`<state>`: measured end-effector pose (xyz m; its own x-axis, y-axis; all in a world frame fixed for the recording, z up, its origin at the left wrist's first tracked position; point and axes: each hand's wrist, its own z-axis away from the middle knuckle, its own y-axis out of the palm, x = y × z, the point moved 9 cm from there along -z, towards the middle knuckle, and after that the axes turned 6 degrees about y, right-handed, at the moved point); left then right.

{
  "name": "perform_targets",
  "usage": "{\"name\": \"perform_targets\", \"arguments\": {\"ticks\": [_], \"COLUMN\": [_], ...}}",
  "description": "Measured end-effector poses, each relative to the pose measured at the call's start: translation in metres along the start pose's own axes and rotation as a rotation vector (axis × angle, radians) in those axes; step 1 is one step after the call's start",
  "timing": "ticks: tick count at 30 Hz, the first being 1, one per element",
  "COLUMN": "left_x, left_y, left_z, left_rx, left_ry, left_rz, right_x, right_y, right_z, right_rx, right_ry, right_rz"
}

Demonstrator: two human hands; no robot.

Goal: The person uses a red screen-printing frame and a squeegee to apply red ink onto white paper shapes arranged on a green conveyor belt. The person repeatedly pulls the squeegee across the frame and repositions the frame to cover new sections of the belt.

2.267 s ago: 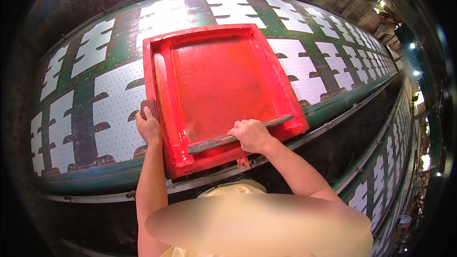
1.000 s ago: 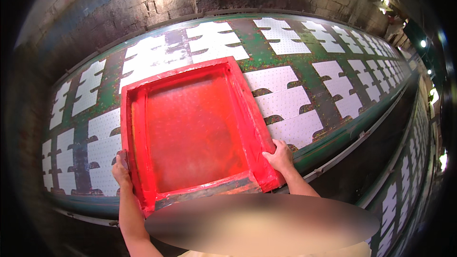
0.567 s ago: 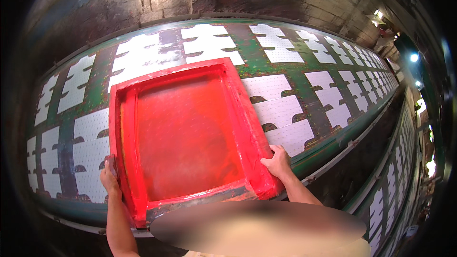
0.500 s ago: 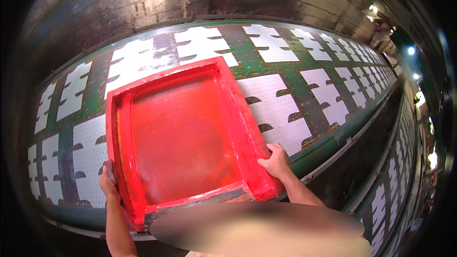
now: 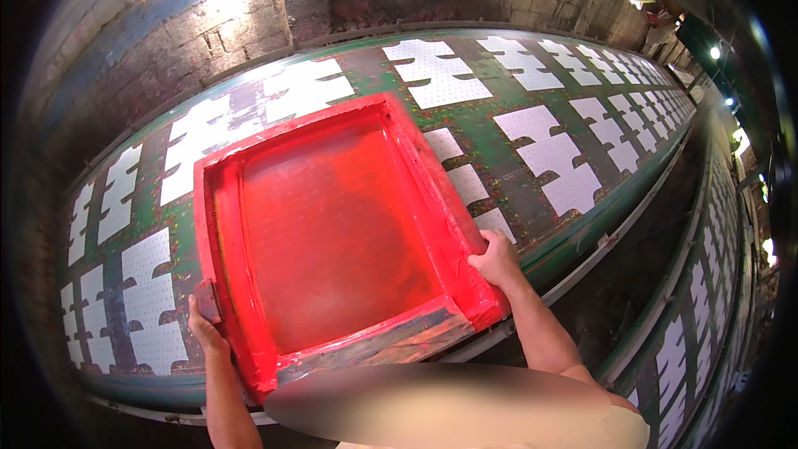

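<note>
A red-coated screen frame (image 5: 395,150), its mesh smeared red, is held low over the long green printing table, covering some white cut pieces; whether it touches them I cannot tell. My left hand (image 5: 202,324) is closed on a dark block at the frame's left side. My right hand (image 5: 497,258) grips the right side near the front corner, thumb on the red rim. A dark, stained bar (image 5: 374,337) runs along the front edge of the frame, partly hidden at the bottom by a blurred patch.
The green table (image 5: 158,199) carries rows of white dotted pieces (image 5: 549,162) receding rightward. A metal rail (image 5: 611,237) runs along its near edge. A second table (image 5: 698,299) with similar pieces stands at right beyond a dark gap. A block wall (image 5: 216,33) backs the table.
My right hand left the squeegee bar it held 2.3 seconds ago for the frame's right side. Since half a second ago, the frame has shifted rightward over the pieces, both hands still on it.
</note>
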<state>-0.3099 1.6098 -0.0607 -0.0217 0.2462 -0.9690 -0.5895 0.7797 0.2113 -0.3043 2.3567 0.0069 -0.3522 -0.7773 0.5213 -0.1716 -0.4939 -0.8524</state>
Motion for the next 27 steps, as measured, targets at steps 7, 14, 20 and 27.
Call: {"name": "perform_targets", "arguments": {"ticks": [7,14,20,27], "left_x": [0.033,0.057,0.062,0.074], "left_y": [0.110,0.188,0.223,0.241], "left_z": [0.079,0.142,0.167,0.175], "left_rx": [-0.048,-0.025,-0.045,-0.041], "left_ry": [0.087,0.128,0.148,0.142], "left_rz": [-0.048,-0.094,-0.074,-0.112], "right_x": [-0.115,-0.203,-0.239,-0.254], "right_y": [-0.052,-0.084,-0.097,-0.109], "right_z": [-0.054,-0.094,-0.113,-0.119], "right_rx": [-0.044,-0.055,-0.056,-0.053], "right_ry": [0.079,0.111,0.082,0.039], "right_rz": [-0.039,-0.101,-0.143,-0.173]}}
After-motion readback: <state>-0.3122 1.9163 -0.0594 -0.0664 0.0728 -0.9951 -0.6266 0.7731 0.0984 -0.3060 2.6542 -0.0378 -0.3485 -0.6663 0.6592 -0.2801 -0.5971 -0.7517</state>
